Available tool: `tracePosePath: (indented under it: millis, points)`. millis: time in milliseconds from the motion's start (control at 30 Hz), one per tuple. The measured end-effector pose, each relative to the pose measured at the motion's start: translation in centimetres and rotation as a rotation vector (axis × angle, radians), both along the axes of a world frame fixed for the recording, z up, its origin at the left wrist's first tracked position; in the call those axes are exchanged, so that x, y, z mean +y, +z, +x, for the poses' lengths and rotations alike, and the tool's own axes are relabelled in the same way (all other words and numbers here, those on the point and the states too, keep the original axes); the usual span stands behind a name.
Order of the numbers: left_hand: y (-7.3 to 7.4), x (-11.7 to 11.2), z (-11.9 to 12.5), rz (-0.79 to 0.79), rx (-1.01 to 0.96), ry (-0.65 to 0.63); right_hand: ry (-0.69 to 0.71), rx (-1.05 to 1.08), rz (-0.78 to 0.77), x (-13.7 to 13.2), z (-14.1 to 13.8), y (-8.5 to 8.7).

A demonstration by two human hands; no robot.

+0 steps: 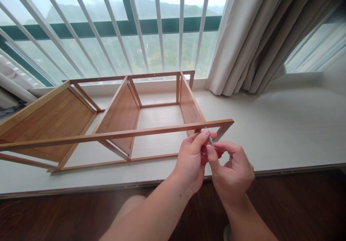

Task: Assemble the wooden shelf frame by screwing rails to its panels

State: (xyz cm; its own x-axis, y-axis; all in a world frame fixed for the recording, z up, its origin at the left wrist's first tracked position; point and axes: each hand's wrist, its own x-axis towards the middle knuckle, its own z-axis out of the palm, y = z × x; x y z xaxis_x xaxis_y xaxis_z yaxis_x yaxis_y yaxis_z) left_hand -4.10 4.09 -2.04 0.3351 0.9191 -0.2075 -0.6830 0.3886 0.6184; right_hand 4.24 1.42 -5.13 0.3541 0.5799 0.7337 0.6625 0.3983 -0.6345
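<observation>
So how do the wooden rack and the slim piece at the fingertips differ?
Colour: the wooden rack is warm brown; the slim piece is silvery grey.
Size: the rack stretches across much of the view; the piece is tiny.
Support: the rack rests on the pale ledge; the piece is pinched by the left hand and right hand.
Shared: both have straight, narrow parts.

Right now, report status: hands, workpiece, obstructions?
Left hand, right hand both on slim metal piece. Wooden frame lying on pale ledge. Nothing visible blocking hands.
</observation>
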Motion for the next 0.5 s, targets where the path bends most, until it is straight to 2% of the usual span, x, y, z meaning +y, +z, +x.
tracePosePath:
  millis: [333,500]
  points:
    - [-0.08,0.0,0.15,-0.014,0.033,0.018,0.0,-0.039,-0.037,0.1,0.0,-0.22]
    - [-0.63,0.04,-0.01,-0.013,0.026,0.006,0.036,-0.002,-0.061,-0.01,-0.01,-0.3]
